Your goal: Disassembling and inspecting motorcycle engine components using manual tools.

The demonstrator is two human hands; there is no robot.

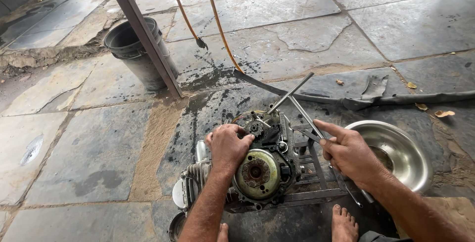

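1. While the engine (262, 168) sits on its side on a low metal stand (311, 172) on the stone floor (99, 143), we brace it with the left hand (228, 145), which lies on its upper left edge.
2. The left grip is a loose clasp: the fingers curl over the casing beside the small gears (255, 125), and the thumb rests near the round rotor (256, 172).
3. We hold a long metal T-handle wrench (316, 133) in the right hand (349, 153), just right of the engine. The right grip is closed around the shaft, with the forefinger stretched along it.
4. The wrench's crossbar (291, 93) rises above the engine's top edge.
5. A steel bowl (401, 150) lies on the floor just beyond the right hand.
6. A grey bucket (136, 49) stands well apart at upper left, behind a slanted metal bar (143, 34).
7. Our bare feet (344, 224) rest on the floor below the stand.
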